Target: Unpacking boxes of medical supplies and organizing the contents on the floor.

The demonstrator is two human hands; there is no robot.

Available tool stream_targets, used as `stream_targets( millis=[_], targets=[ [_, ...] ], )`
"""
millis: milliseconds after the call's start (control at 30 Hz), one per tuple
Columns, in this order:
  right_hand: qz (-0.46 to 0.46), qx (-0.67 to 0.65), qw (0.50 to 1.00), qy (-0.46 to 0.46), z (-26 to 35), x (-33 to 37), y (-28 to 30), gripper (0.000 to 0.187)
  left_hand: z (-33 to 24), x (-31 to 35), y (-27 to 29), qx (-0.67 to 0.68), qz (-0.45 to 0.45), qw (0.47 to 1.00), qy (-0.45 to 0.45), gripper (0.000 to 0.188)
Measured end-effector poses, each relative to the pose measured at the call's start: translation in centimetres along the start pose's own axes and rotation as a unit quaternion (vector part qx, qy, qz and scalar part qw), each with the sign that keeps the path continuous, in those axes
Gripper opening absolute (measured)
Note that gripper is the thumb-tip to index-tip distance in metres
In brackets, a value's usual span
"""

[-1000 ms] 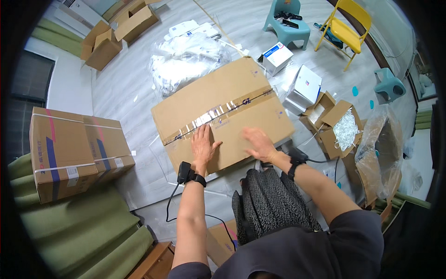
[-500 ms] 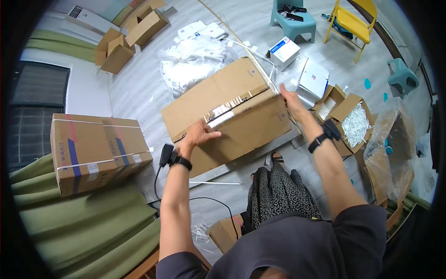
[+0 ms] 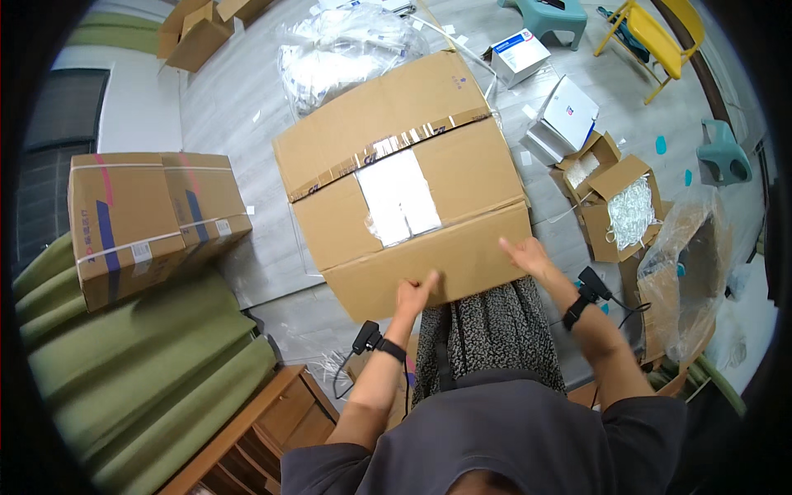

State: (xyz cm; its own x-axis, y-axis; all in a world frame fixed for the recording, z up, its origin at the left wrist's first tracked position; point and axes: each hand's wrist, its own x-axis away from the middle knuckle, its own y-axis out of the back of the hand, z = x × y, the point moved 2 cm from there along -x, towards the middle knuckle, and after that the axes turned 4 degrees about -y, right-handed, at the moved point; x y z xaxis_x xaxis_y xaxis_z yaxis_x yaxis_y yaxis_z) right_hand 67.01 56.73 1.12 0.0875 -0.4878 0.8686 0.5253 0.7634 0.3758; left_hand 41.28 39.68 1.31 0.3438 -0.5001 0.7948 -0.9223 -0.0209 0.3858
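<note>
A large brown cardboard box (image 3: 474,177) lies in front of me with its flaps folded outward. White material (image 3: 400,198) shows through the gap in the middle. Torn tape runs along the far flap's edge. My left hand (image 3: 415,294) rests at the near flap (image 3: 363,285), thumb stretched out and fingers partly curled, gripping nothing that I can see. At that flap's right end, my right hand (image 3: 528,256) is open, with thumb and fingers pointing left across the cardboard. Some of its fingers are hard to make out.
Two strapped cartons (image 3: 132,214) stand at left beside a green curtain (image 3: 148,363). Clear plastic bags (image 3: 346,49) lie beyond the box. To the right are white boxes (image 3: 569,111), a small carton of white strips (image 3: 631,214), stools and a yellow chair (image 3: 652,37).
The box's near flap has swung down toward me, uncovering white material in the middle. Both hands have drawn back toward my body and closer together.
</note>
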Motion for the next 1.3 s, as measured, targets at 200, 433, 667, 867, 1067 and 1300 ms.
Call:
stream_targets(
  millis=[200,433,667,867,1067,1300],
  targets=[
    [0.051,-0.594,0.789,-0.15,1.8,-6.0,-3.0,0.075,-1.9,-6.3,0.1,0.68,-0.019,0.718,0.145,0.099],
    [-0.019,-0.642,0.759,0.111,4.1,-4.7,-3.1,0.043,-0.3,-8.4,-0.3,0.642,-0.052,0.764,-0.037,0.072],
    [0.257,-0.261,0.931,0.003,10.3,-0.7,-0.8,0.045,0.0,-7.8,0.5,0.658,-0.041,0.751,-0.013,0.067],
    [0.185,-0.643,0.737,0.099,20.9,-7.4,-3.3,0.035,-0.3,-7.8,-1.1,0.677,-0.035,0.735,-0.02,0.061],
    [-0.157,-0.278,0.757,0.57,33.3,0.8,2.8,0.063,1.9,-6.1,-0.9,0.712,-0.073,0.698,-0.024,0.065],
    [-0.31,0.162,0.631,0.693,45.1,-8.0,7.5,0.092,0.8,-6.1,-1.5,0.712,-0.068,0.699,-0.022,0.063]
  ],
)
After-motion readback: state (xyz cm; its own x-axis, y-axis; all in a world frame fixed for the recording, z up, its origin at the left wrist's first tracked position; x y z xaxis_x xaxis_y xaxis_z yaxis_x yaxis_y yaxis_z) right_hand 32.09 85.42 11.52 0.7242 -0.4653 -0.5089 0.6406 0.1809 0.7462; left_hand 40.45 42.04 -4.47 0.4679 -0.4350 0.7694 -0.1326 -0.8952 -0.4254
